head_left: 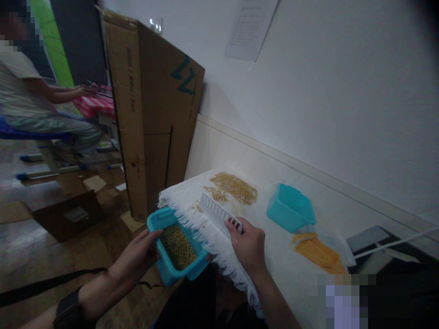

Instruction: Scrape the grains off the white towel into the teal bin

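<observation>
My left hand (pixel 146 246) grips the rim of a turquoise plastic bin (pixel 165 269), tilted just below the table's near edge. Small round beans (pixel 178 246), like soybeans, cover its bottom. My right hand (pixel 249 246) is closed on one end of a white slotted plastic strip (pixel 216 214), which stands on its long edge upon a fringed white cloth (pixel 192 185). Beyond the strip lies a spread pile of pale yellow beans (pixel 236 186), with a few strays close to the strip. The fingertips under the bin are hidden.
Further right on the table stand a second turquoise bin (pixel 291 208) and a clear bag with something orange (pixel 318 249). A tall cardboard box (pixel 154 114) leans by the wall at the table's left end. Another person (pixel 37 91) sits at far left.
</observation>
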The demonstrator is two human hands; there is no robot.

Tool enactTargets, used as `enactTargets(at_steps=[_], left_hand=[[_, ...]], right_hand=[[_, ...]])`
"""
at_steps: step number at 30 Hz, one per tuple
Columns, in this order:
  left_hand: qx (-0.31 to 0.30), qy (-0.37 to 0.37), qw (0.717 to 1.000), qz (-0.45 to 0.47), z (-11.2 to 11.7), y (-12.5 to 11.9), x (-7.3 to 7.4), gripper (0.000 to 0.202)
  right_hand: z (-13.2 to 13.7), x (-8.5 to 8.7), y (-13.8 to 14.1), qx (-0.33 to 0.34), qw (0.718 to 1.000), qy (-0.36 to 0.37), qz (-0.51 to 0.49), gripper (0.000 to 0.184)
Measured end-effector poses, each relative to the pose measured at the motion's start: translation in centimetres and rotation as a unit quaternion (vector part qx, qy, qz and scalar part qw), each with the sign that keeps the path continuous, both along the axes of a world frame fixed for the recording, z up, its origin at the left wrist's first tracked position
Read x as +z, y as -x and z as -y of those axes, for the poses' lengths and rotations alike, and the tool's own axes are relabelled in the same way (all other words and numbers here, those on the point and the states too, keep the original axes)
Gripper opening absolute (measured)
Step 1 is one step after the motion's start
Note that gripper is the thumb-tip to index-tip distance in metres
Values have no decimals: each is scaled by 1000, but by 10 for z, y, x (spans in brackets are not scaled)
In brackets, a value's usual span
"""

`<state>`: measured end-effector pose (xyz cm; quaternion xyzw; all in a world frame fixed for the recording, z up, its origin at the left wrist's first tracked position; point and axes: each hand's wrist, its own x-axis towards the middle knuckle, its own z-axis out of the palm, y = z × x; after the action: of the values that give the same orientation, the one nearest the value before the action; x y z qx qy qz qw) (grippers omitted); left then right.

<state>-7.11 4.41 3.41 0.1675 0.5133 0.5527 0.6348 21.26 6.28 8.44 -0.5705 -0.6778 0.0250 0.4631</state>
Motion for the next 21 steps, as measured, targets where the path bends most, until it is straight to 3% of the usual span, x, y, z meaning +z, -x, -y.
enactTargets(at_steps=[10,15,21], left_hand=[[-5,1,1000,3,-1,2,1,42],[-1,-1,1000,5,0,1,3,58],[-11,4,1000,4,3,-3,12,56]], right_hand=[[6,-5,12,31,999,-18,1,31],[8,-1,15,1,999,-38,4,36],[12,2,19,1,1000,-26,-7,40]])
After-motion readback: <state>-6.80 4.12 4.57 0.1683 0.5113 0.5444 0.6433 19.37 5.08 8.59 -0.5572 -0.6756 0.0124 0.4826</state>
